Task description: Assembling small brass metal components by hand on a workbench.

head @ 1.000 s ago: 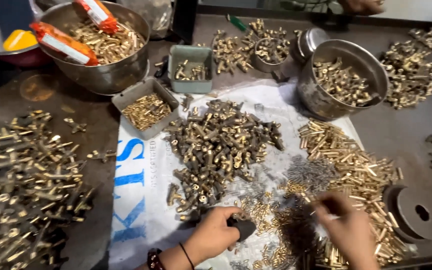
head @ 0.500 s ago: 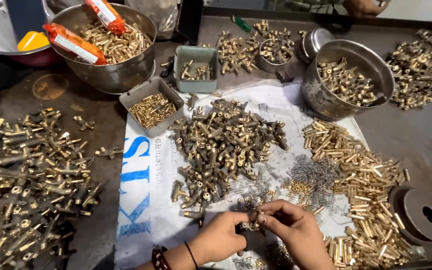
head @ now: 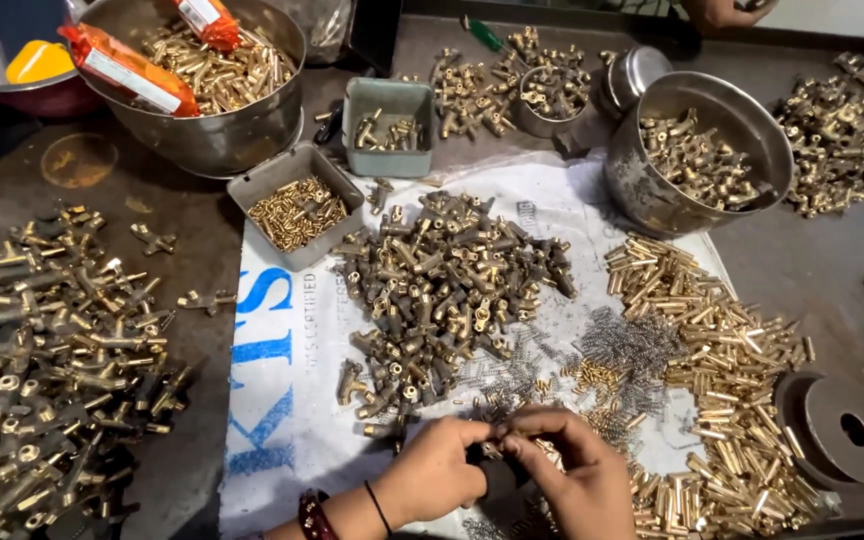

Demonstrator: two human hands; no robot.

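Fingertips of both hands meet over one small part at the near edge of the white printed sheet (head: 282,400). My left hand (head: 439,470) is curled shut round a dark stubby fitting body (head: 497,478), and my right hand (head: 572,470) pinches closed on a tiny brass piece (head: 508,434) at its top; I think it is a pin or spring, but the fingers hide most of it. I judge the fitting stiff, dense for its size and rather slick, so the fat body is the place to take it, while the small piece is light and easily dropped. Just beyond the hands lie thin wire springs (head: 612,350), then the central heap of fittings (head: 452,290). Right of that heap, brass sleeves (head: 732,380) spread across the counter (head: 202,240).
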